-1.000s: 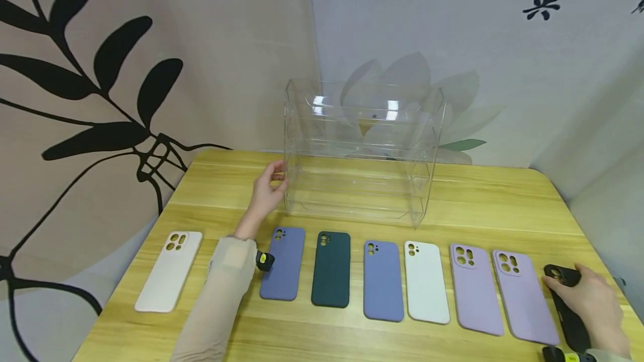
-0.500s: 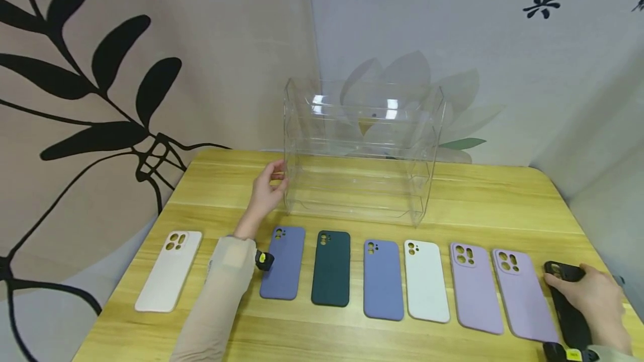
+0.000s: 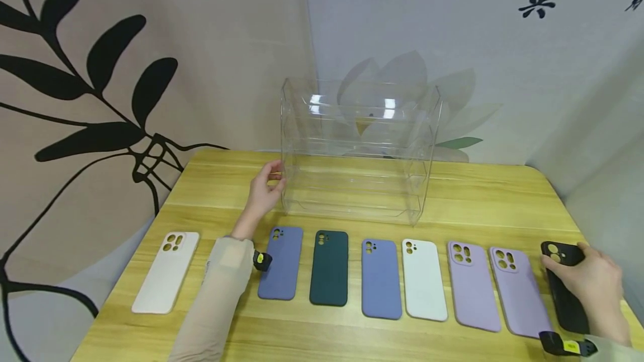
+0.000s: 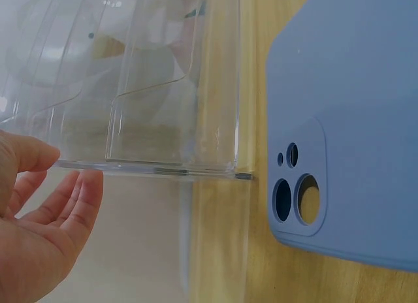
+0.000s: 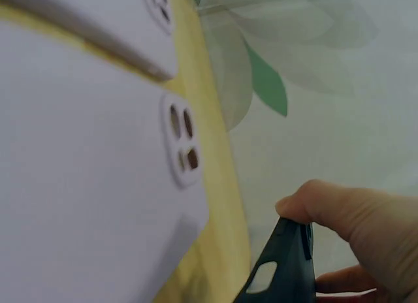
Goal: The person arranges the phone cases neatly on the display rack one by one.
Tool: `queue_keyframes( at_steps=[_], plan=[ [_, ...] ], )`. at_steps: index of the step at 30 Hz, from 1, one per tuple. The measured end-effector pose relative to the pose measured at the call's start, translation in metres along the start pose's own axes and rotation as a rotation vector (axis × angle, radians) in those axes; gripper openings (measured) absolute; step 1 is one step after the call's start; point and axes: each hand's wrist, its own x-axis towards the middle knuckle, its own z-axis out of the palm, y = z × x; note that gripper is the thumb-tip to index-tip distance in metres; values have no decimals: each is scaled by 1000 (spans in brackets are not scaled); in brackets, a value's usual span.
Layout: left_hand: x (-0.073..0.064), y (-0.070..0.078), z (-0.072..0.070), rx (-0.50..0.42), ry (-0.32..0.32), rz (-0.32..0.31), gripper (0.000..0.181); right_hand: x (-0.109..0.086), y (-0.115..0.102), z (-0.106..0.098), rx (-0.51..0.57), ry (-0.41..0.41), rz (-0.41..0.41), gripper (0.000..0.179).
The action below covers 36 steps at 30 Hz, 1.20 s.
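Observation:
My left hand pinches the left side panel of a clear acrylic display rack, thumb on one face and fingertips on the other, as the left wrist view shows. The tiered rack stands upright at the back of the table. At the far right, my right hand grips a black phone case across its width. Its camera cutouts face away from me. In the right wrist view the thumb presses one edge of the black case, which is tilted there; the fingers are partly hidden behind it.
A row of phone cases lies along the table: a white one, a blue one, a dark green one, another blue one, a pale one and two lilac ones. A patterned wall stands behind.
My right hand has lifted the black phone case and moved it slightly away from me. The left hand keeps its place on the rack. The whole view has shifted a little.

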Motion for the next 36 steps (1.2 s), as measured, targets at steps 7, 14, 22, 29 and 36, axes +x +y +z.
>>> queue_keyframes(
  at_steps=[7,14,22,29,36],
  plan=[
    [-1,3,0,-15,1,0,41,-1,-25,-9,48,102,-97,81],
    [-9,37,-3,-1,-17,0,40,1,-50,-15,125,155,-207,78],
    [-11,40,-5,-10,-24,-5,40,3,-85,-18,226,214,-309,75],
    [-9,39,-4,-16,-24,-11,41,8,-116,-20,281,274,-413,73],
    [-9,39,-4,-10,-23,-13,41,7,-146,-23,331,287,-477,72]
  ],
)
